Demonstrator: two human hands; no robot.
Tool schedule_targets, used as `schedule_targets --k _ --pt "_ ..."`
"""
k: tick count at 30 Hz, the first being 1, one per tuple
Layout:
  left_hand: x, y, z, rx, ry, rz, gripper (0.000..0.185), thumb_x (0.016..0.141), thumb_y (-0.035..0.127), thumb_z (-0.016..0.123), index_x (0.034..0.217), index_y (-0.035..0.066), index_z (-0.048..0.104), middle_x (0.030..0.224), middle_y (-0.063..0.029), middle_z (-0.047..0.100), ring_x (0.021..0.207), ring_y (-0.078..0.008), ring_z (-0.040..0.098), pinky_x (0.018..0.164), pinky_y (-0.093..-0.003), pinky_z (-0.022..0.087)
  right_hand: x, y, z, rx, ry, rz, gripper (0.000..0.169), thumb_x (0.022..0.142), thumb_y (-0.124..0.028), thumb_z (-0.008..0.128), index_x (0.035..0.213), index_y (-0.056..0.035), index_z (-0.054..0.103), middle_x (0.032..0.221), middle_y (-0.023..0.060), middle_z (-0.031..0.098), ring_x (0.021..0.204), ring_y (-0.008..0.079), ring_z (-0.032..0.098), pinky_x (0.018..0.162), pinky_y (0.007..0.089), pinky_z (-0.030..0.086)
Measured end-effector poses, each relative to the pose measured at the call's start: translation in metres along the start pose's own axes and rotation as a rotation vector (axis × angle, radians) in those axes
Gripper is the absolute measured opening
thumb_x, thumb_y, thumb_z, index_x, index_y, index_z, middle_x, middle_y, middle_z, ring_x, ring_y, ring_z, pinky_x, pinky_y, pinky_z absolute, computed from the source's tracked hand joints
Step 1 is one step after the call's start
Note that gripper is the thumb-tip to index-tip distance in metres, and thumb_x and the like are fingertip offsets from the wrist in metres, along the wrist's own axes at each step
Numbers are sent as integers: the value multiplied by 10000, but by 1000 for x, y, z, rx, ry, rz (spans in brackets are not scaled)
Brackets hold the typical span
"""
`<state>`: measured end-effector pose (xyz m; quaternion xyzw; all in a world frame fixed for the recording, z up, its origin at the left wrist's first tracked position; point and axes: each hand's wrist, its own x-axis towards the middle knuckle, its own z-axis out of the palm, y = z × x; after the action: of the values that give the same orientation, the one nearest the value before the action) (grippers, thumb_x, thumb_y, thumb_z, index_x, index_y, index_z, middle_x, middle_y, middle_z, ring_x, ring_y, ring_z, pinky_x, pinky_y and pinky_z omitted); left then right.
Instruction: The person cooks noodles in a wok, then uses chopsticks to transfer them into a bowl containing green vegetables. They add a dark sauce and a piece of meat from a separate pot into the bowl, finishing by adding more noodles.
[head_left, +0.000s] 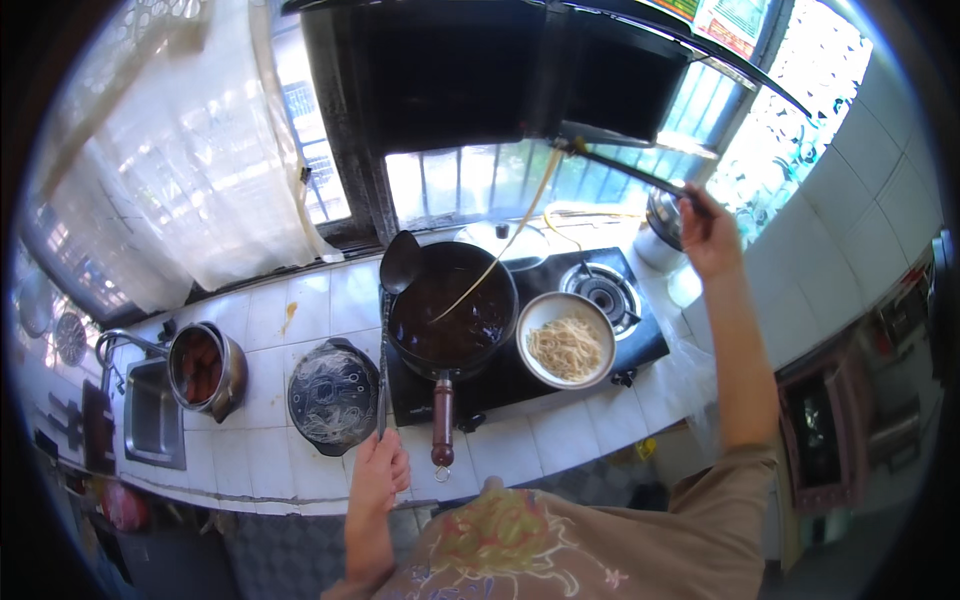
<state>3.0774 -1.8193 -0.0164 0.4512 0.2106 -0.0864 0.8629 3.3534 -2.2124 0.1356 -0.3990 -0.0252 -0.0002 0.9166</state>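
My left hand (381, 466) grips the long handle of a dark ladle (402, 262), whose bowl leans by the left rim of a deep black pan (504, 330). Dark liquid (442, 311) fills the pan. Raised high to the right, my right hand (709, 234) holds dark chopsticks (626, 171), or a similar slim utensil, pointing left. From its tip a long pale noodle strand (517, 236) hangs down into the liquid. Just right of the pan, a white bowl (529, 352) of pale noodles (570, 346) rests on the black gas stove (495, 401).
A dark plastic tray (330, 442) with clear film lies left of the stove. Farther left stand a metal pot (234, 375) with reddish-brown contents and a steel sink (154, 412). Behind are a glass lid (536, 244) and yellow hose (574, 215). A range hood (465, 75) hangs overhead.
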Motion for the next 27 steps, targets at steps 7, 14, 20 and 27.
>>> schedule_targets --k 7,14,20,27 --pt "-2 -1 5 -3 -22 -2 224 924 248 426 742 121 396 448 33 277 319 -52 229 310 -205 167 -44 -38 -19 -210 246 -131 187 842 -63 530 948 91 532 832 142 583 716 203 610 605 246 559" --pt "-5 1 12 36 -41 -4 224 923 236 425 736 117 391 445 31 272 318 -53 227 313 -205 174 -81 92 -170 -477 564 136 182 843 -144 538 831 36 558 740 134 591 548 223 606 507 294 552" --pt "-9 3 11 54 -13 4 224 919 229 431 729 117 390 445 30 272 316 -53 232 310 -201 180 -80 115 -174 -621 599 65 181 851 -135 509 813 35 556 689 140 594 517 202 608 455 282 536" --pt "-15 4 13 58 12 26 220 918 226 432 730 121 387 439 37 274 310 -48 234 304 -199 174 -78 92 -98 -593 422 -83 204 860 -170 515 831 18 587 703 123 605 524 190 611 478 271 530"
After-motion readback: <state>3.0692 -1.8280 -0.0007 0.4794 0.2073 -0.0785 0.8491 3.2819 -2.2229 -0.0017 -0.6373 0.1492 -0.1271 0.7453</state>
